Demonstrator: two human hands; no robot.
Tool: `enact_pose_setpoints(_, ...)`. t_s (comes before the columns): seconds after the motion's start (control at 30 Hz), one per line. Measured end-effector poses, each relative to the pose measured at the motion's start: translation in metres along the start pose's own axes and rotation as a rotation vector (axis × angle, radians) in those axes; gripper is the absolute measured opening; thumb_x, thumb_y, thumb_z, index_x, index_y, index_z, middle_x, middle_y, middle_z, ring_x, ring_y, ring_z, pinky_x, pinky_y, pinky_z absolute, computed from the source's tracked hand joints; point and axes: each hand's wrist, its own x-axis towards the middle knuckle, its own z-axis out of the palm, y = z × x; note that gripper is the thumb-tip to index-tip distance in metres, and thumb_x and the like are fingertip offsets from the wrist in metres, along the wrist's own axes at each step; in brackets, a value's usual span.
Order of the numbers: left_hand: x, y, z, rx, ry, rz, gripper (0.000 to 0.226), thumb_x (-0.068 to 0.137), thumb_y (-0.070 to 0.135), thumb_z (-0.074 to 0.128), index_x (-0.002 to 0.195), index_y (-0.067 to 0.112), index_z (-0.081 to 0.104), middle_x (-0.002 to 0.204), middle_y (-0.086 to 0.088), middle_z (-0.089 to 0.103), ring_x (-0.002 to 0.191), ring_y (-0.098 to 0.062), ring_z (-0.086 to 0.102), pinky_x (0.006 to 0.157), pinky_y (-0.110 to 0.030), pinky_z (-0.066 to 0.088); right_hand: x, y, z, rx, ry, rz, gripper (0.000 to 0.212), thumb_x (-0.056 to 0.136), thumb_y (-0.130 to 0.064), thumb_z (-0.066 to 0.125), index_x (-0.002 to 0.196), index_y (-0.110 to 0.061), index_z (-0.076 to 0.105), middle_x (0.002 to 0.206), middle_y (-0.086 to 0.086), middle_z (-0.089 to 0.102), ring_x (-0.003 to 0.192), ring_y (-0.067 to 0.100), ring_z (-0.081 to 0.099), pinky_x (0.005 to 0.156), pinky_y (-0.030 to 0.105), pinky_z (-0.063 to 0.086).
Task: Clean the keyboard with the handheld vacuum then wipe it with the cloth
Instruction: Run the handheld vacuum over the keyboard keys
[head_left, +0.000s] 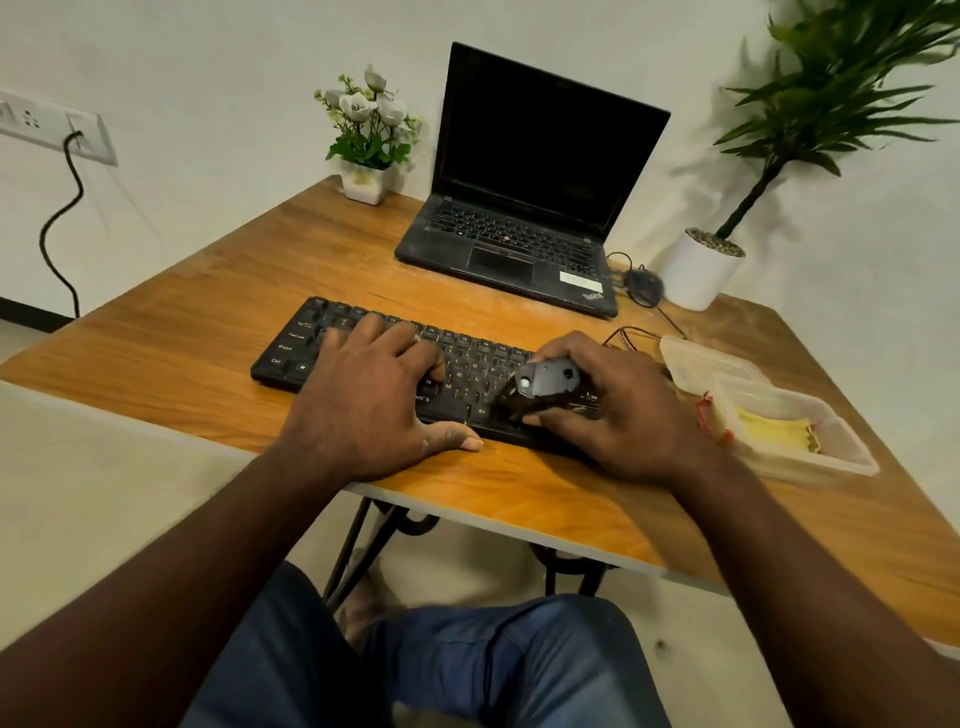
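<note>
1. Keyboard (298, 343) flat on the wooden bench (182, 332), near the front edge, in front of the open laptop (519, 208).
2. Left hand (374, 400) laid flat over the keys of the left half, fingers straight and spread, thumb down on the bench just in front; gripping nothing, only pressing to steady.
3. Right hand (628, 415) wrapped round the small dark handheld vacuum (545, 387), held low over the keys of the right half.
4. Yellow cloth (774, 434) folded inside a clear plastic container (844, 457) at the right, near the right hand; untouched, so wiping judged not yet begun.
5. Risk: thin red and black wires (628, 335) lying between the keyboard's far right end and the container. Could snag on a wide sweep to the right.
6. Risk: too hard a press or too steep a tilt. Could lift a keycap or skip the gaps and leave dust behind.
7. Risk: easing off with the left hand. Could let the keyboard skate toward the bench edge.
8. Hidden: nozzle tip behind the vacuum's body and the fingers; probably touching the keys, but not to be confirmed. Right end of the keyboard covered by the right hand, middle keys by the left. Running or idle: impossible to tell.
</note>
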Motion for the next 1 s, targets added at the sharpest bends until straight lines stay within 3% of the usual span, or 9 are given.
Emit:
enact_pose_setpoints(0.17,0.001,0.000,0.001,0.010,0.010,0.009,0.089,0.065,0.103,0.026,0.118,0.038,0.058,0.125,0.009,0.053,0.121,-0.017,0.041,0.103,-0.046,0.037,-0.022,0.028,-0.043,-0.050,-0.074,0.109,0.048,0.082,-0.022,0.087,0.120,-0.035,0.060,0.105,-0.019,0.070,0.098,0.000,0.067,0.085,0.038,0.058)
enact_pose_setpoints(0.37,0.003,0.017,0.001,0.084,0.015,0.061,0.092,0.074,0.099,0.021,0.125,0.031,0.057,0.127,0.005,0.053,0.121,-0.020,0.043,0.102,-0.049,0.036,-0.026,0.041,-0.047,0.104,0.108,0.284,0.054,0.079,-0.021,0.087,0.124,-0.032,0.061,0.112,-0.016,0.070,0.102,0.001,0.069,0.082,0.024,0.060)
enact_pose_setpoints(0.47,0.005,0.025,0.002,0.088,-0.002,0.081,0.090,0.077,0.098,0.020,0.126,0.031,0.054,0.128,0.005,0.052,0.122,-0.020,0.041,0.103,-0.049,0.036,-0.003,0.024,-0.017,0.164,0.114,0.226,0.055,0.081,-0.019,0.086,0.128,-0.029,0.060,0.117,-0.011,0.070,0.106,0.004,0.069,0.085,0.025,0.061)
enact_pose_setpoints(0.57,0.005,0.024,0.003,0.053,-0.004,0.062,0.083,0.077,0.096,0.028,0.124,0.033,0.055,0.128,0.006,0.051,0.123,-0.019,0.040,0.106,-0.049,0.036,0.013,0.009,-0.004,0.065,0.012,0.104,0.048,0.083,-0.023,0.086,0.123,-0.032,0.061,0.109,-0.016,0.069,0.100,-0.003,0.064,0.082,0.019,0.053)
enact_pose_setpoints(0.77,0.006,0.023,0.003,0.031,-0.012,0.057,0.076,0.077,0.094,0.035,0.124,0.036,0.053,0.130,0.008,0.048,0.125,-0.016,0.037,0.107,-0.046,0.032,-0.012,0.040,-0.052,-0.043,-0.097,0.136,0.048,0.078,-0.018,0.090,0.118,-0.032,0.066,0.108,-0.015,0.072,0.100,0.002,0.068,0.087,0.037,0.059)
enact_pose_setpoints(1.0,0.005,0.021,0.004,0.022,0.008,0.062,0.076,0.077,0.094,0.038,0.120,0.034,0.056,0.126,0.007,0.052,0.122,-0.017,0.039,0.104,-0.048,0.035,-0.002,0.014,-0.012,0.053,0.044,0.093,0.048,0.082,-0.021,0.087,0.119,-0.038,0.061,0.111,-0.017,0.068,0.102,-0.001,0.064,0.084,0.020,0.055)
